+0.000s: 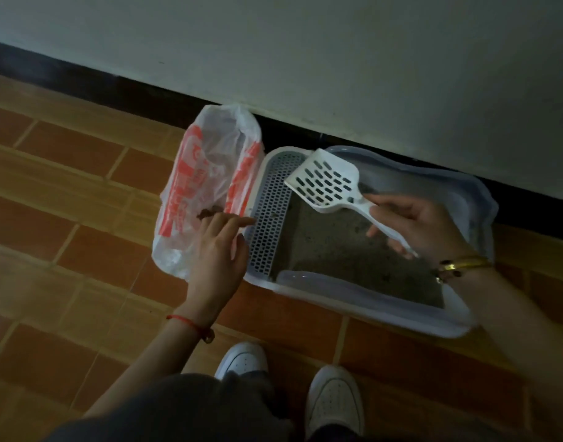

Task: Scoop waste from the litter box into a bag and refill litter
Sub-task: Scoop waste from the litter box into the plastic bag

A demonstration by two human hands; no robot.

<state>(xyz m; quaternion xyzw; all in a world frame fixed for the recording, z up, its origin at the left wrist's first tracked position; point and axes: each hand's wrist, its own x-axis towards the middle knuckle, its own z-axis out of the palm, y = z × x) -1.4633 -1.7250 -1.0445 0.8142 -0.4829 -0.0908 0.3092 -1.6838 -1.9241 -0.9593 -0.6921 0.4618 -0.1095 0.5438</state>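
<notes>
A pale litter box (363, 301) with a perforated step on its left sits on the floor against the wall, grey litter (347, 250) inside. A white slotted scoop (324, 183) is held by its handle in my right hand (414, 224), its blade raised over the box's left part with nothing on it. To the box's left lies an open white plastic bag with red print (184, 193), dark waste clumps (210, 212) inside. My left hand (219, 247) rests at the bag's right edge, fingers extended toward the box rim; whether it pinches the bag I cannot tell.
The floor is brown and orange tile (82, 250). A white wall with a dark skirting board (146, 90) runs behind the box and bag. My two white shoes (241, 362) stand just in front of the box.
</notes>
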